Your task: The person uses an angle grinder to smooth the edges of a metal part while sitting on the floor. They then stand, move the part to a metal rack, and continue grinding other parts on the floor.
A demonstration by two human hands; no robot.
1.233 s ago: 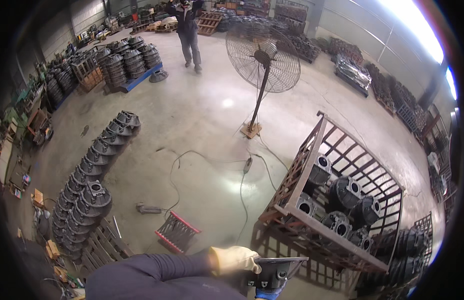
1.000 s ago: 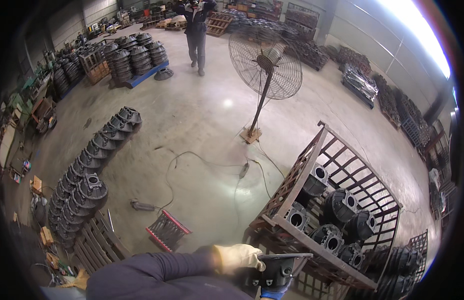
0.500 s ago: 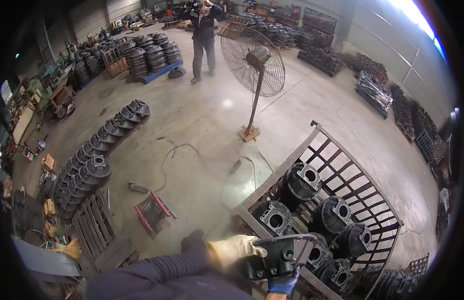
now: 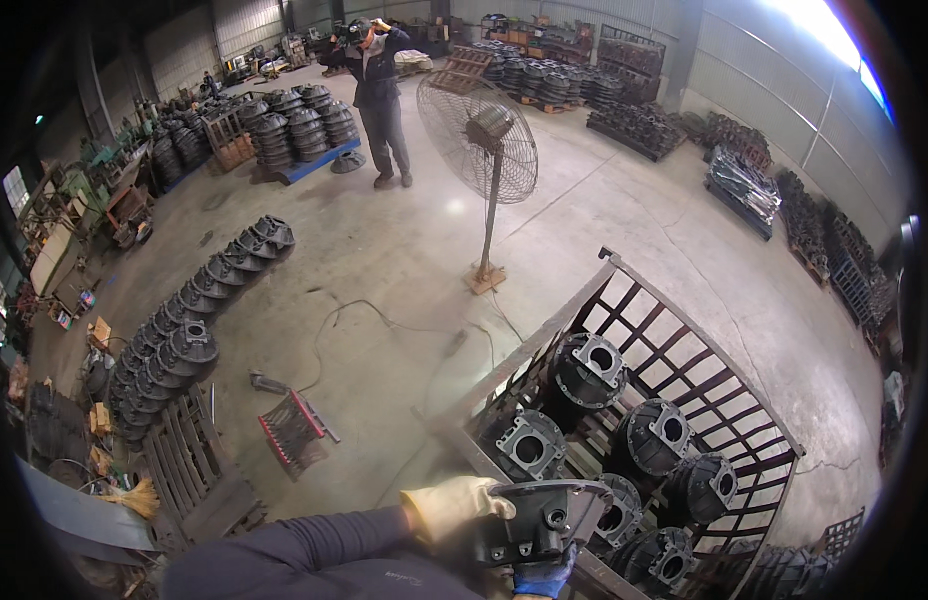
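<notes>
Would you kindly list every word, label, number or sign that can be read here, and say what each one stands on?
None can be read.
Dark top: a small pale script-like mark, too small to read.
Black bell housing in hand: no legible marking shows.

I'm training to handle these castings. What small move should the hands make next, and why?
I'd probably raise the dark casting a little: the cream-gloved left hand and blue-gloved right hand both hold it, and in view it overlaps the near side of the crate holding similar castings. Its clearance above that side can't be judged.
</notes>
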